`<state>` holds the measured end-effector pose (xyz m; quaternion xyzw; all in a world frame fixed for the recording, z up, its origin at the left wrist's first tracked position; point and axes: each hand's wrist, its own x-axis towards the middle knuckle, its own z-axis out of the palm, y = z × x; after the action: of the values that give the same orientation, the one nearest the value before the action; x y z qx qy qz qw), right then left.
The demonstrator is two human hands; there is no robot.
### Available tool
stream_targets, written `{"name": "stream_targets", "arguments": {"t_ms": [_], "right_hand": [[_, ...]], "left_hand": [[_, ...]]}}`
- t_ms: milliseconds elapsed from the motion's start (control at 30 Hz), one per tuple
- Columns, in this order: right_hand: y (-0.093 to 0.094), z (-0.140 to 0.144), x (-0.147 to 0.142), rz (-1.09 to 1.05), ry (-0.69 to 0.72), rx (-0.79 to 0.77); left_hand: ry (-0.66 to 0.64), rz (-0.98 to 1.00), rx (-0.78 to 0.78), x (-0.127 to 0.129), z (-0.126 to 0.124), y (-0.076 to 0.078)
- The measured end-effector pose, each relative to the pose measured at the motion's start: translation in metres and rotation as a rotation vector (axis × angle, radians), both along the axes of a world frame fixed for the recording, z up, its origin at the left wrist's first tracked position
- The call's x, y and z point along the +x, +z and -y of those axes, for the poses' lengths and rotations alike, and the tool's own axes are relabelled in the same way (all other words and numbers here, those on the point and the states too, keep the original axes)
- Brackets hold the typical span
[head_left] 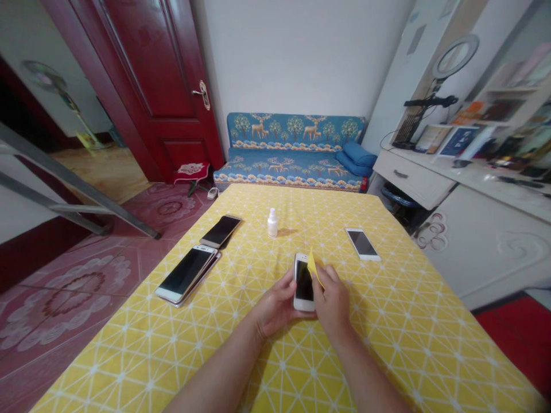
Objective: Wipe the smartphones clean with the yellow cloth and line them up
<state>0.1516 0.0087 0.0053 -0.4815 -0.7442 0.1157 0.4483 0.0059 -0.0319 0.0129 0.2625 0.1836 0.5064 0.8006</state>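
My left hand [278,304] is closed round the left side and bottom of a white smartphone [304,291] with a dark screen, tilted up over the table. In my right hand [333,295] a yellow cloth [313,268] is pinched, held against the upper right of the phone's screen. Part of the cloth is hidden behind my fingers. Beyond the hands stands a small white bottle [272,223]. To the right lies another white smartphone [362,244], screen up.
On the left are a white phone [187,274] on top of another and a dark-screened phone [221,231] behind. A yellow patterned cloth covers the table [172,355]. A blue sofa [293,155] stands past the far edge, a white cabinet [486,229] to the right.
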Motion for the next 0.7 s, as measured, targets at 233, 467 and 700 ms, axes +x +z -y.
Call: {"name": "stream_targets", "arguments": {"t_ms": [233,467,700], "right_hand": [[0.0031,0.0000,0.0012,-0.025,0.048,0.036],[0.0075,0.0023,0.0024,-0.054,0.149,0.058],[0.0062,0.0098,-0.0046,-0.043,0.272,0.081]], "left_hand": [[-0.034,-0.097,0.041,0.0031,0.0009,0.0001],[-0.026,-0.214,0.046,0.0027,0.0031,-0.0017],[0.141,-0.236,-0.012,0.0037,0.0002,-0.0088]]}}
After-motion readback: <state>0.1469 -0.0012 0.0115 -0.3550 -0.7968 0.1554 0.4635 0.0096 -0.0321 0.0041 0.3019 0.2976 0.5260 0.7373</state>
